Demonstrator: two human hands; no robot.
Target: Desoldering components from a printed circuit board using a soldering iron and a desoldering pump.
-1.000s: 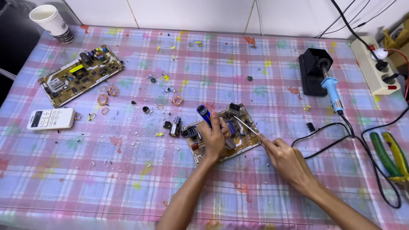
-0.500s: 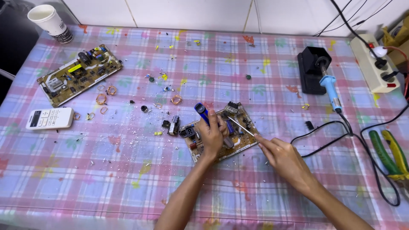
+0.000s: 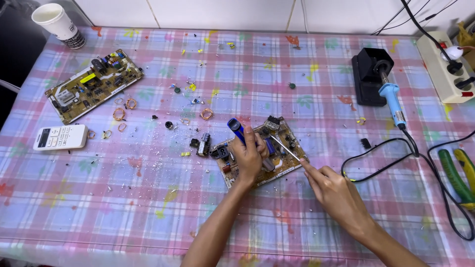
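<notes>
Your left hand (image 3: 249, 159) has been staying clamped around the blue tool (image 3: 236, 129), pressing down on the board (image 3: 257, 153) near the table's middle; your right hand (image 3: 336, 190) is still pinching the tweezers (image 3: 286, 148), whose tips have barely shifted over the board's right half. So the same component is getting worked, by the look of it. You are having open cloth toward you and to the left; the black cord (image 3: 386, 163) is looping just right of your wrist, the soldering iron (image 3: 391, 99) resting beyond it, loose parts (image 3: 200, 144) crowding the board's left.
</notes>
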